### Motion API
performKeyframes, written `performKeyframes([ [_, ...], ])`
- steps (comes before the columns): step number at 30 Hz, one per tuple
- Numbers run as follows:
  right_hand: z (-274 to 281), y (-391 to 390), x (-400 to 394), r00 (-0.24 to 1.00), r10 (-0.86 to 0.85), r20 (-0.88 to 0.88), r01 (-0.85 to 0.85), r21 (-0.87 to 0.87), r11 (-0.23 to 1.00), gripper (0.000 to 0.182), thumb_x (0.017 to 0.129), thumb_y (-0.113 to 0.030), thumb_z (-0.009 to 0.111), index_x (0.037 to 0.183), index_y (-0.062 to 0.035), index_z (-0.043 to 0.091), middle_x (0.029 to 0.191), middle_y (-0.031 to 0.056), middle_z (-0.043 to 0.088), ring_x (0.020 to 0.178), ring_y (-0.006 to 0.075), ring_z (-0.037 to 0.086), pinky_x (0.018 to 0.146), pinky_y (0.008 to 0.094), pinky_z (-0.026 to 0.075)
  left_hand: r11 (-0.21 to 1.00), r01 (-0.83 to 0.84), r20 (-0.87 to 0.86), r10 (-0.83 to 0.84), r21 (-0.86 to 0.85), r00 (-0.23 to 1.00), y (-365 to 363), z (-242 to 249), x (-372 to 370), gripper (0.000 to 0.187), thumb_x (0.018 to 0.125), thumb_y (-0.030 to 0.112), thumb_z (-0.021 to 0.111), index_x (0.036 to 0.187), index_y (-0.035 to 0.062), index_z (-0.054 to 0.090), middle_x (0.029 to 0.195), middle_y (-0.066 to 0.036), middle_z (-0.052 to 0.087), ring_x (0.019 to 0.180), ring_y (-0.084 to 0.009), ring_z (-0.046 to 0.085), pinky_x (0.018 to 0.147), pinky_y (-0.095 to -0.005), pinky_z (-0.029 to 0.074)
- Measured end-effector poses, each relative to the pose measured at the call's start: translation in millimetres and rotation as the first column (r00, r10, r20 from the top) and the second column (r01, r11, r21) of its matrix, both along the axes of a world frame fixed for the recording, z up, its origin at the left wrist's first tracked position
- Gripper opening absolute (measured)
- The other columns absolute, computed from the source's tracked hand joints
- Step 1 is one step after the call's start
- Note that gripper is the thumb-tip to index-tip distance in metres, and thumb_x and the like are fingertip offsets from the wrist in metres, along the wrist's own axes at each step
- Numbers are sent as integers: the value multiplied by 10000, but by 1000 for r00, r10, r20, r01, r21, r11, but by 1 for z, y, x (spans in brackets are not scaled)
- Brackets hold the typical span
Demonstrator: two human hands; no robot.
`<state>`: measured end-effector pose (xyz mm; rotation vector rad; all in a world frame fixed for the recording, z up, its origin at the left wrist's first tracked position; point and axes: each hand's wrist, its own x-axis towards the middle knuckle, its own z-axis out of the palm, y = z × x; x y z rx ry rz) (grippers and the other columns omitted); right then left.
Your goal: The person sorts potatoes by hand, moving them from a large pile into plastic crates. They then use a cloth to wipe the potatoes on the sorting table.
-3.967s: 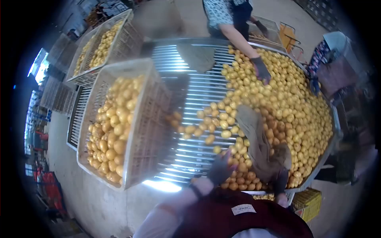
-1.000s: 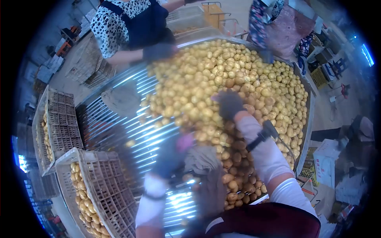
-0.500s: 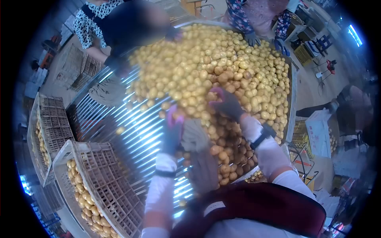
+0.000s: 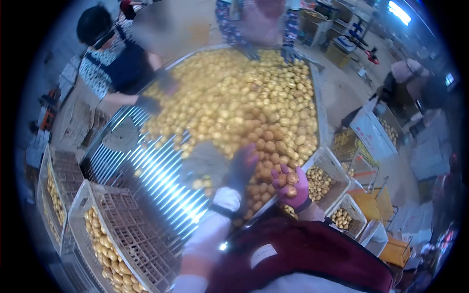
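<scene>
A large heap of yellow potatoes (image 4: 215, 102) covers most of a sorting table with shiny metal rollers (image 4: 163, 183). My right hand (image 4: 300, 188), in a grey and purple glove, is turned palm up at the table's near right edge, with its fingers curled around a few small potatoes (image 4: 288, 181). Over the near side of the heap is my left hand (image 4: 242, 166), gloved alike; motion blurs its fingers. A blurred grey cloth (image 4: 205, 163) lies beside it on the rollers.
Crates of potatoes (image 4: 122, 205) stand at the left. More crates (image 4: 339, 168) are close by my right hand. Across the table, one co-worker (image 4: 117, 68) reaches over the left side and another's gloved hands (image 4: 290, 53) rest at the far edge. A second grey cloth (image 4: 122, 136) lies on the rollers.
My right hand has come back from the heap to the near right edge, now palm up with potatoes. My left hand has shifted rightward onto the heap. The view has turned right.
</scene>
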<state>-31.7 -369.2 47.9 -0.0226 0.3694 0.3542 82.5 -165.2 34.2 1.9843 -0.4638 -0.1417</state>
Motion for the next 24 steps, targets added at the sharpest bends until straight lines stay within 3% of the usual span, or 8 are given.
performKeyframes([
  [1,3,-1,-11,987,-156,-32,143,-255,956,457,1022,-443,425,1292,-96,548,1275,136,567,1101,321,566,619,310,538,946,51,123,-94,319,988,-7,-16,12,519,1009,295,525,1464,56,449,1460,-180,480,1383,-356,433,1153,-448,356],
  [5,9,-29,-45,981,-88,173,92,-15,996,446,995,-431,457,1314,-124,516,1285,117,549,1018,282,547,625,316,531,942,-34,406,-111,334,907,-22,-145,49,322,921,246,601,1165,37,628,1134,-152,660,1108,-332,602,910,-388,476],
  [8,10,-42,-76,971,-131,198,157,-118,981,487,986,-413,488,1361,-102,474,1384,137,492,954,273,565,645,300,519,996,-44,275,65,-81,959,-65,-13,2,175,835,148,657,914,24,561,865,-127,599,779,-276,601,695,-360,479],
  [10,-22,-52,-99,957,-150,246,167,-48,985,594,992,-402,491,1478,-85,364,1448,188,450,1062,352,582,756,391,546,927,341,-98,-358,-159,929,-85,-8,-17,262,840,159,667,1044,8,604,898,-139,621,834,-286,623,794,-371,513],
  [14,-37,-64,-147,896,-23,444,351,-675,649,533,980,-308,535,1455,-107,406,1351,193,510,1035,330,606,706,376,563,767,642,560,-536,9,632,-126,42,-117,361,860,209,662,1145,0,584,1132,-175,585,991,-349,601,934,-452,497],
  [16,-37,-87,-174,941,-301,157,329,-201,923,391,942,-191,597,1319,-115,532,1162,151,604,864,222,621,568,277,526,784,617,522,-554,67,648,-116,59,-128,386,854,223,668,1154,0,574,1221,-210,552,1100,-384,560,1003,-482,454],
  [19,-17,-111,-230,820,-555,142,568,-77,819,344,953,-223,546,1277,-107,554,1096,129,610,881,200,612,527,234,508,910,383,267,-414,161,870,-70,57,-126,609,851,276,691,1365,33,475,1382,-225,479,1295,-416,445,1125,-527,315],
  [24,-156,-194,-378,621,-783,-43,464,-784,412,435,958,-319,532,1333,-98,521,1203,120,587,1075,246,572,803,353,541,797,-165,413,-114,580,904,43,13,-109,643,889,286,669,1455,62,459,1458,-224,450,1335,-446,430,1125,-584,313],
])
